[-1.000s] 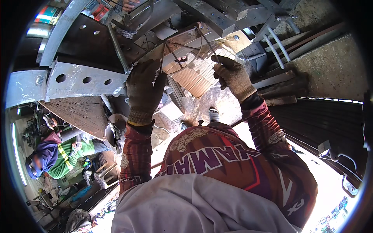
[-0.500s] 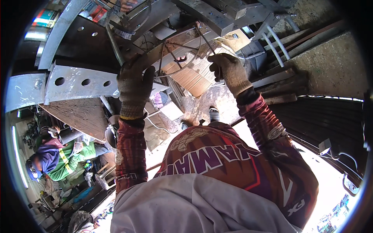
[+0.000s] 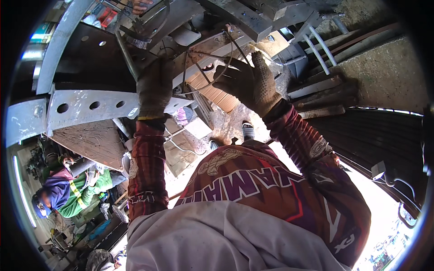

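My left hand [image 3: 154, 88], in a dirty knitted work glove, is closed at the left end of a rust-stained steel bar [image 3: 214, 44]; its fingertips lie in deep shadow. My right hand [image 3: 254, 86], gloved likewise, is open with its fingers apart, just to the right of a thin bent metal rod [image 3: 209, 82] joined to that bar. Nothing shows in its grasp. Some straight thin rods run from the bar toward me. Behind the rods lies a piece of cardboard [image 3: 217, 95].
A grey steel beam with round holes [image 3: 83, 105] spans the left side. A wire brush [image 3: 141, 44] lies beyond my left hand. Heavy steel sections [image 3: 244, 20] sit ahead. Another person [image 3: 68, 194] works at the lower left; someone's hand [image 3: 141, 6] shows at the top.
My right hand has let go of the thin rod, spread its fingers and moved slightly left. My left hand has shifted a little, its thumb now less apart. The view has tilted slightly.
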Demonstrator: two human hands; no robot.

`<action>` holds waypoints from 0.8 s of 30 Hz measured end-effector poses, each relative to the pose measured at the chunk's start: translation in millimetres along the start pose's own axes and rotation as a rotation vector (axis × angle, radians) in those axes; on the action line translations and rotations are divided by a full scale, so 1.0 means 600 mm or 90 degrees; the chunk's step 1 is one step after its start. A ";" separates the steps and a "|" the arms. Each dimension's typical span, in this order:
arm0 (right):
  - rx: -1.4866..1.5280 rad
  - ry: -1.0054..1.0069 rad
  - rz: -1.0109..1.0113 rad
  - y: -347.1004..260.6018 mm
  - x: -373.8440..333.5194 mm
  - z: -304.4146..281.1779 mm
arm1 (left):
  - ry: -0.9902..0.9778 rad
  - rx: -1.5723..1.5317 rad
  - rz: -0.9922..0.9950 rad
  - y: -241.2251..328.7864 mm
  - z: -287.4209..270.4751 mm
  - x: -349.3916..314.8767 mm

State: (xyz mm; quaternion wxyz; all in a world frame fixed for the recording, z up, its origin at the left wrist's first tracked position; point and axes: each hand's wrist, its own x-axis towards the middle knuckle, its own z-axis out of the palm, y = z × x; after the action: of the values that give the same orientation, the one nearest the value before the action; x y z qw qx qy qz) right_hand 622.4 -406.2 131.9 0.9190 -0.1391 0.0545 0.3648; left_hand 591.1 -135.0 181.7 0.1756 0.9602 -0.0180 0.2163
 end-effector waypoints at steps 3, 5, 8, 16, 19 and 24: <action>0.015 -0.055 -0.002 0.013 0.010 -0.006 | 0.041 -0.041 0.012 0.000 0.018 0.002; 0.031 -0.023 -0.035 0.023 0.014 -0.015 | 0.062 -0.070 0.003 -0.002 0.026 0.001; -0.034 0.029 -0.107 0.051 0.017 0.009 | 0.081 -0.099 0.024 -0.011 0.030 -0.003; -0.028 0.234 -0.298 0.128 0.054 0.043 | 0.018 -0.101 0.103 -0.003 0.014 0.008; -0.054 0.267 -0.334 0.137 0.066 0.049 | -0.036 -0.069 0.120 0.015 0.001 0.021; -0.030 0.345 -0.415 0.157 0.091 0.063 | -0.002 -0.109 0.066 0.000 0.015 0.008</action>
State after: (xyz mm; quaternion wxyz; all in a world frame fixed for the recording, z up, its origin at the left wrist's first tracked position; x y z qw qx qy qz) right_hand 597.5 -294.1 136.4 0.9354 -0.2609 0.2387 0.0069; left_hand 599.0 -138.0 175.8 0.2455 0.9398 -0.0867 0.2212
